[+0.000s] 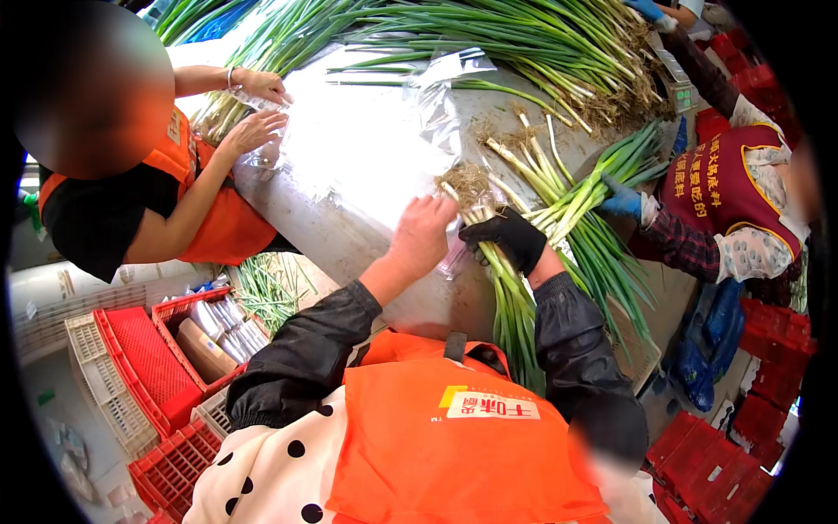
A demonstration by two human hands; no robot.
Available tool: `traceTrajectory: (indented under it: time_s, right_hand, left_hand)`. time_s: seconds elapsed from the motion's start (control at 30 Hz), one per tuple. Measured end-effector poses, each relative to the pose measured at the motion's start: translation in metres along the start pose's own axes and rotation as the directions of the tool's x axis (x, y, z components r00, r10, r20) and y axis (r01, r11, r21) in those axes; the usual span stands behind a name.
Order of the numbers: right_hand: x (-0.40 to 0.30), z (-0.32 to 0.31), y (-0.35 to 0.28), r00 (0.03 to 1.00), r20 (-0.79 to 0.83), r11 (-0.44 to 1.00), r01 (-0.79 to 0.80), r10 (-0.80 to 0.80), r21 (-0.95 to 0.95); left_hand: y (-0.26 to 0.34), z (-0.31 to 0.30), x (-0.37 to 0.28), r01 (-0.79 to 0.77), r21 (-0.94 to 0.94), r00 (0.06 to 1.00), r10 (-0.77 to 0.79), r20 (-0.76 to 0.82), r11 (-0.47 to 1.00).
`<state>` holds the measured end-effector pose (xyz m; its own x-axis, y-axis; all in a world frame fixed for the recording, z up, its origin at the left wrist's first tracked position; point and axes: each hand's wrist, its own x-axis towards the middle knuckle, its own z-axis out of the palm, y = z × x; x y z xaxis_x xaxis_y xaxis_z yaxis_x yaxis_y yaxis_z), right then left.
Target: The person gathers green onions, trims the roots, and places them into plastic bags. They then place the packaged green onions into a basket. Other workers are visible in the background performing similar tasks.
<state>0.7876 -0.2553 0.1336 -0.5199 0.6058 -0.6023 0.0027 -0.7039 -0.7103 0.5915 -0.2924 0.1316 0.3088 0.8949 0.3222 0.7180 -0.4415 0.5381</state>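
Observation:
A bunch of green onions (499, 272) is gripped in my right hand (507, 239), which wears a black glove. Its roots (466, 182) point away from me over the table, and the green leaves hang down towards my apron. My bare left hand (424, 229) is beside the root end with its fingers curled. Whether anything is pinched between those fingers is hidden. Clear plastic film (452, 262) lies between my hands at the table edge. Right of my gloved hand, more green onions (576, 209) lie crossed on the metal table (419, 304).
A co-worker's blue-gloved hand (622, 196) holds green onions at the right. Another person's bare hands (258, 131) handle clear plastic at the left. A large heap of green onions (524, 39) covers the far side, near a digital scale (683, 98). Red crates (157, 360) stand lower left.

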Motion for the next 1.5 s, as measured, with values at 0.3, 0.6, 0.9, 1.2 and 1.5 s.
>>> traceTrajectory:
  time_s: [0.3, 0.6, 0.9, 1.2, 1.5]
  right_hand:
    - [0.018, 0.012, 0.012, 0.988, -0.117, 0.877, 0.030, -0.098, -0.479]
    - [0.002, 0.055, -0.007, 0.812, -0.210, 0.698, 0.300, -0.545, -0.650]
    - [-0.120, 0.028, 0.099, 0.878, -0.180, 0.755, 0.258, -0.444, -0.604]
    - [-0.128, 0.024, 0.143, 0.901, -0.111, 0.745, 0.272, -0.420, -0.609]
    - [-0.220, 0.004, 0.081, 0.967, -0.136, 0.951, 0.175, -0.214, -0.253]
  left_hand:
    - [0.033, -0.014, 0.010, 0.094, -0.217, 0.995, -0.086, 0.045, 0.972]
    - [0.039, 0.009, -0.020, 0.423, -0.703, 0.438, -0.550, 0.711, -0.572]
    - [0.027, 0.043, -0.038, 0.122, -0.604, 0.375, -0.527, 0.763, -0.788]
    - [0.085, 0.016, -0.022, 0.499, -0.800, 0.514, -0.629, 0.583, -0.334]
    - [0.151, -0.017, -0.039, -0.007, 0.082, 0.991, 0.018, -0.134, 0.997]
